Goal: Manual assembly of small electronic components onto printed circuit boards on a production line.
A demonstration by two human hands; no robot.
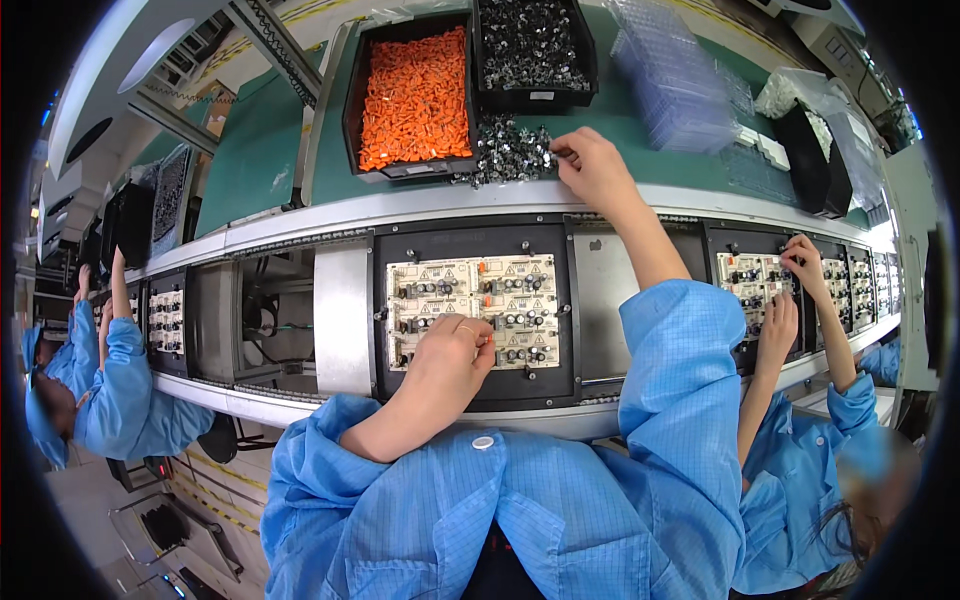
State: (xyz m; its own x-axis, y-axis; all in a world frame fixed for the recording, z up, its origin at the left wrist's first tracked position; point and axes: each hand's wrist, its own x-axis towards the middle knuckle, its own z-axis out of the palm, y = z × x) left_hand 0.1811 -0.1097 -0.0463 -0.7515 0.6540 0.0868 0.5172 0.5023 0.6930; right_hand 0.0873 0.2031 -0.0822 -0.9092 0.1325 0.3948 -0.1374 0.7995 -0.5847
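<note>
My left hand (448, 358) is closed in a pinch over the lower middle of a cream circuit board panel (420, 271), with a small orange part (489, 340) at its fingertips. Two more orange parts stand higher up on the panel, among black capacitors. The panel lies in a black carrier frame (470, 240) on the conveyor. Farther off, my right hand (595, 168) has its fingers together at the right side of a loose heap of small black-and-silver components (510, 150). Whatever its fingertips hold is too small to make out.
Behind the heap stand a black bin of orange parts (415, 95) and a black bin of black-and-silver parts (530, 45). Stacked clear plastic trays (675, 85) are at the back right. A co-worker's hands (790, 300) work over another carrier on the right; other people sit left.
</note>
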